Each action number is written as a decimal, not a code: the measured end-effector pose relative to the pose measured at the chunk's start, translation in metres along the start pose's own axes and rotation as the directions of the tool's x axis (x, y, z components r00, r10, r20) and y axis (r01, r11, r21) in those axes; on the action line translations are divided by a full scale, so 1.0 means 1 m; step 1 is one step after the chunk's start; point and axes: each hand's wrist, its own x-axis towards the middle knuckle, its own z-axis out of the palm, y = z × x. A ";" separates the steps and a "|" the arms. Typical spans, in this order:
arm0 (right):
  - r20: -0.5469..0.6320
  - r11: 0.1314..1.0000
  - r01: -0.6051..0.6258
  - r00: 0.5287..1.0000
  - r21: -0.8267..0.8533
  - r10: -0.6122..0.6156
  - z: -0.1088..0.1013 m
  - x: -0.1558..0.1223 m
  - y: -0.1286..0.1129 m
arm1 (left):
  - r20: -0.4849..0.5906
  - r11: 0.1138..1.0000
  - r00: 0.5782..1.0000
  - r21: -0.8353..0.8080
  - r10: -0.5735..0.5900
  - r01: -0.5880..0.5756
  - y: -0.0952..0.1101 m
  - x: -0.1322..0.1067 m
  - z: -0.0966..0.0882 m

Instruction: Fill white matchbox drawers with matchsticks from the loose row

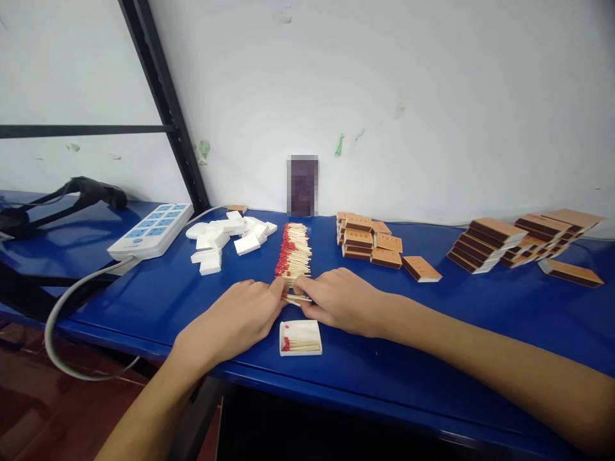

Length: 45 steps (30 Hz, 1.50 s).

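- The person's left hand [235,317] and right hand [339,301] rest close together on the blue table [432,333], with their fingertips almost meeting.
- They meet at the near end of a long row of matches [294,251] that runs away towards the wall, red heads all to the left.
- A small bunch [296,297] of those matches lies crosswise between the fingertips. Both hands are pinched on it, the left from its side and the right from the other.
- Just in front of the hands, near the table's edge, lies an open white tray [300,337]. It holds a few matches, heads to the left.
- A loose heap of empty white trays [230,238] sits left of the row.
- Further left is a white power strip [151,230], and its grey cable [72,301] loops off the table edge.
- Right of the row stand short stacks of orange sleeves [368,240], with a single box [421,268] lying just beside them.
- Well off to the right, more boxes lean in slanted stacks [519,240].
- Behind the row, a dark blurred object [302,186] stands against the white wall.
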 end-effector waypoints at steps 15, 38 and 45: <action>0.127 0.910 -0.006 0.991 0.416 -0.052 -0.042 -0.013 -0.007 | 0.053 0.994 0.997 -0.100 0.049 -0.043 0.015 -0.024 -0.021; 0.076 0.855 0.025 0.994 0.518 -0.076 -0.043 -0.018 -0.010 | 0.040 0.917 0.999 -0.400 0.037 -0.018 0.005 -0.036 -0.021; 0.078 0.876 0.083 0.988 0.475 -0.136 -0.032 -0.017 -0.010 | 0.036 0.899 0.997 -0.435 0.064 -0.042 0.004 -0.033 -0.018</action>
